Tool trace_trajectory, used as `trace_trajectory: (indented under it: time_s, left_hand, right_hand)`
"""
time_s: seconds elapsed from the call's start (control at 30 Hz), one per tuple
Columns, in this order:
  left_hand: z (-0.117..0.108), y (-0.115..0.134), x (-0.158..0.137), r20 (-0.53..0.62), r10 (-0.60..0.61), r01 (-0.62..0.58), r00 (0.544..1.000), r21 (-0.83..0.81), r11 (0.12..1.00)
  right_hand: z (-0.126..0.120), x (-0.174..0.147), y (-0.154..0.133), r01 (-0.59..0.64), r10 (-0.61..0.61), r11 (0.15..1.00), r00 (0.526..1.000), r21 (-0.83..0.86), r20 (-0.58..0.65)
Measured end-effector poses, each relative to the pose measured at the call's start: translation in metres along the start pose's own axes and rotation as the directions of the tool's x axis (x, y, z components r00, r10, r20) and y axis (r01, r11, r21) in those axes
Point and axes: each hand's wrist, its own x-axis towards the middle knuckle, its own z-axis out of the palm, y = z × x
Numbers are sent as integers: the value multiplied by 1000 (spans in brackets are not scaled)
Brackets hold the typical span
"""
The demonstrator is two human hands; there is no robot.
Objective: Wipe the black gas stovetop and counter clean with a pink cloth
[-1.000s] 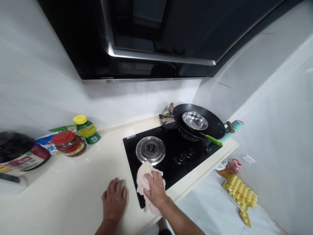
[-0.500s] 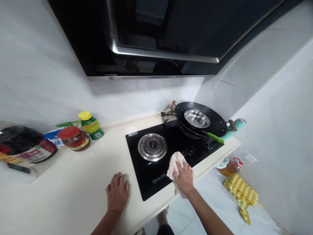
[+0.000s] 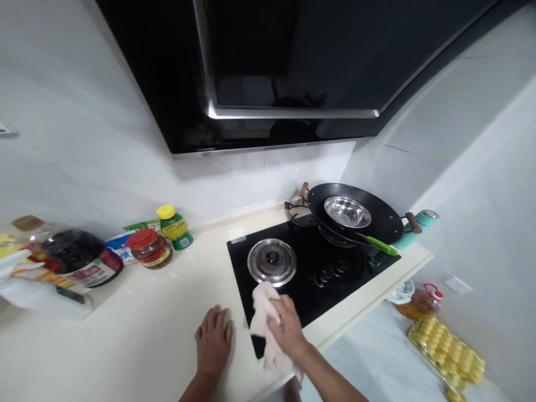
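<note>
With my right hand [image 3: 286, 324] I grip a pale pink cloth [image 3: 264, 306], pressing it on the front left part of the black glass gas stove [image 3: 307, 298]. Part of the cloth hangs over the stove's edge onto the counter. The left burner [image 3: 272, 261] is bare, just beyond the cloth. My left hand [image 3: 213, 339] lies flat on the cream countertop [image 3: 167, 329], left of the stove, fingers stretched out and holding nothing.
A black wok [image 3: 379, 215] with a steel bowl [image 3: 347, 212] and a green-handled utensil [image 3: 379, 244] sits on the right burner. Jars [image 3: 149, 249], bottles [image 3: 86, 257] and a white spray bottle [image 3: 46, 298] stand at left. The range hood [image 3: 272, 128] hangs above.
My right hand has moved the cloth left across the stove's front, over the printed lettering. My left hand stays on the counter. The view has shifted, so objects appear lower and further right.
</note>
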Motion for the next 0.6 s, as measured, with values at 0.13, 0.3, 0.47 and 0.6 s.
trace_trajectory:
  time_s: [0.13, 0.3, 0.47, 0.6]
  left_hand:
    - [-1, -12, 8, 56, -30, 33, 998, -46, 998]
    - [-23, -55, 24, 43, -192, 193, 980, -30, 981]
    - [-29, -102, 19, 16, -395, 394, 919, 49, 918]
    - [-16, -112, 9, -18, -386, 385, 922, 129, 914]
  right_hand:
    - [-27, 50, 14, -236, 231, 921, 971, -309, -54]
    - [-11, 54, 6, -187, 246, 848, 968, -496, 56]
    - [-19, 62, 39, -235, 268, 766, 963, -598, -35]
    - [-43, 117, 77, -315, 352, 682, 933, -660, -82]
